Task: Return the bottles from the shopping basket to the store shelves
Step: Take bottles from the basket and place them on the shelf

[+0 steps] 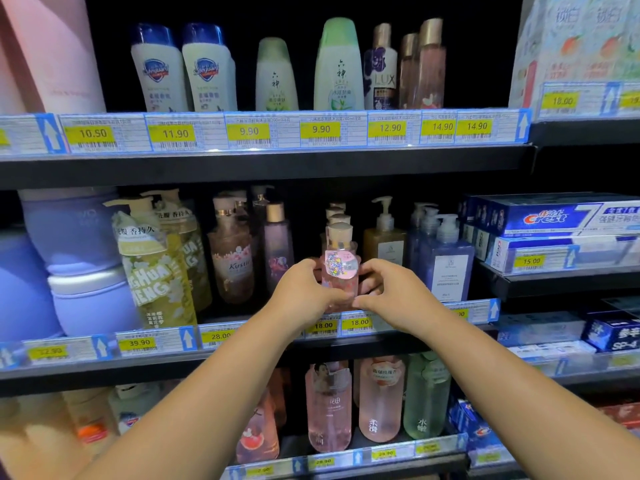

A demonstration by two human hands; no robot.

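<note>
While the left hand (304,289) and right hand (391,292) clasp the clear pink beige-capped plastic bottle (340,271) between them — smooth, probably slippery (liquid-heavy) — gripping its lower body seems safest.

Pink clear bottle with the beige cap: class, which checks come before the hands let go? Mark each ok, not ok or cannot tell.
1. Pink clear bottle with beige cap upright: ok.
2. Left hand and right hand both hold it: ok.
3. In line with the matching beige-capped bottles behind: ok.
4. Base resting on the black middle shelf: cannot tell, hands hide it.
5. Round label faces outward: ok.
</note>
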